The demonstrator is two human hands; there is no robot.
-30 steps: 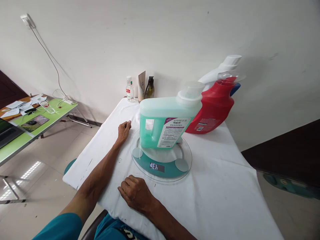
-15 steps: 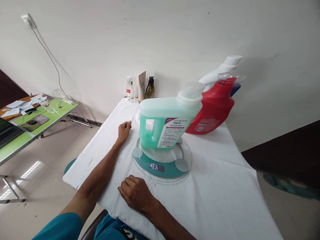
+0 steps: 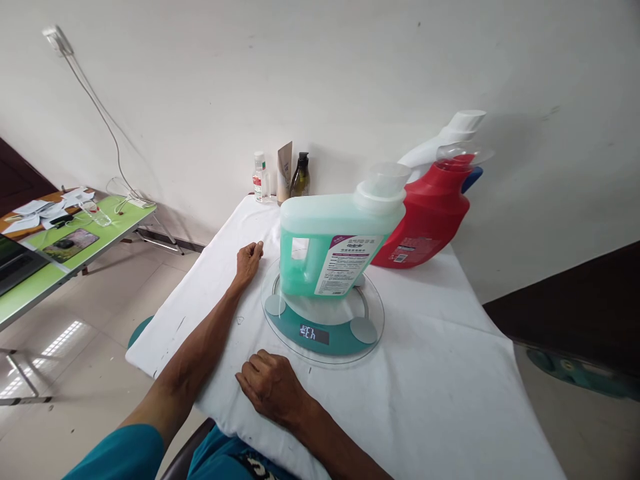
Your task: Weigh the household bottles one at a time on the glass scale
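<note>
Nothing has moved since the earlier frames: both hands, the jug and the scale lie as they did a second ago; only the view shifts by a trace.

At far left of the frame a green side table (image 3: 75, 250) carries papers and a cable, well apart from the work. Left of centre, the left hand (image 3: 248, 262) rests on the white-covered counter (image 3: 440, 373), just beside the left rim of the scale; its fingers (image 3: 257, 249) are curled loosely and hold nothing. At lower centre, the right hand (image 3: 273, 387) lies knuckles up on the cloth, near the front rim of the scale; its fingers are folded under and hold nothing.

At centre, the round glass scale (image 3: 323, 319) sits flat on the counter, and its display (image 3: 314, 333) is lit with digits that read upside down from this view. The green detergent jug (image 3: 336, 243) stands upright on the platform, capped, handle toward the left, free of both hands.

By the look of it, the placing of the jug is done and a reading is showing; the jug is not yet lifted off.

At the back wall, three small bottles (image 3: 283, 175) stand together. Right of centre, a red detergent bottle (image 3: 431, 212) stands off the scale with a white bottle (image 3: 440, 141) behind it.
</note>
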